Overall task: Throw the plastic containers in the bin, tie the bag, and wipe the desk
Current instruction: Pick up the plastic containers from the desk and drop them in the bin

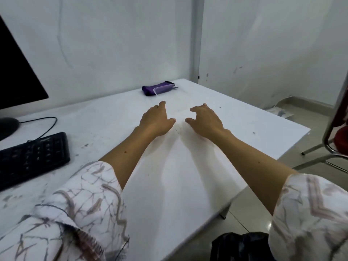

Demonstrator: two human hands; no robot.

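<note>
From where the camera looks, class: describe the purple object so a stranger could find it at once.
Start at the white desk and follow it to its far edge by the wall. There, beyond both outstretched hands, lies the flat purple pouch, the only coloured item on that bare stretch.

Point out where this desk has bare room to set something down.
Bare: the near strip between the forearms, and the right side from the right hand to the desk edge. Also between the left hand and the purple pouch. Crowded: the left edge, with keyboard, mouse, monitor.
</note>
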